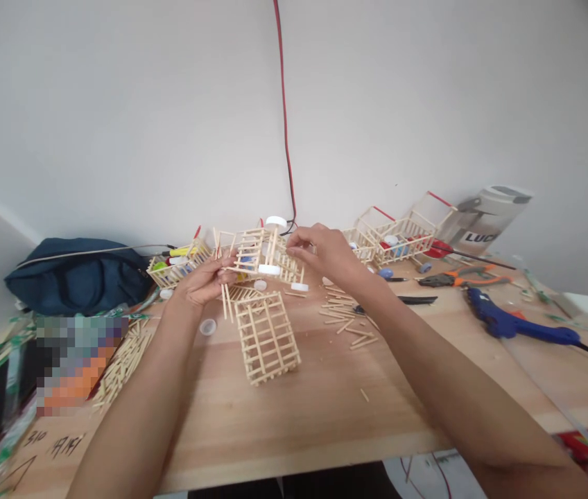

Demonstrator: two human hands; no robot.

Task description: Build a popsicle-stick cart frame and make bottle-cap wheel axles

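Left hand (pixel 204 279): thumb and fingers clamped on the end of the stick cart (pixel 250 244) closest to it, a few loose-looking stick ends poking down by the fingertips
Right hand (pixel 328 253): fingertips curled in close together, right by the cart's capped end; honestly can't tell if they're pinching a tiny piece or just about touching
Cart: up between the two hands, looks lifted off the table (pixel 325 416), with one white cap (pixel 276 222) up top and a second cap (pixel 270 269) lower down, both at the end toward the right hand
Step, my guess: fiddly work on that capped end, left hand as the clamp, right hand doing the fine stuff
Next move calls for: left grip staying firm but gentle since the sticks look thin, right fingertips working lightly so nothing gets knocked crooked
Grid: stick grid (pixel 267 337) on the table just below the cart, between the forearms
Sticks: one pile (pixel 122 367) by the left forearm, a looser scatter (pixel 349 322) near the right one
Tools: pliers (pixel 460 277) and blue glue gun (pixel 520 324) off to the right, well apart from both hands
Back row: more carts by the wall, left (pixel 184 267) and right (pixel 403 239), plus a blue bag (pixel 80 274) far left
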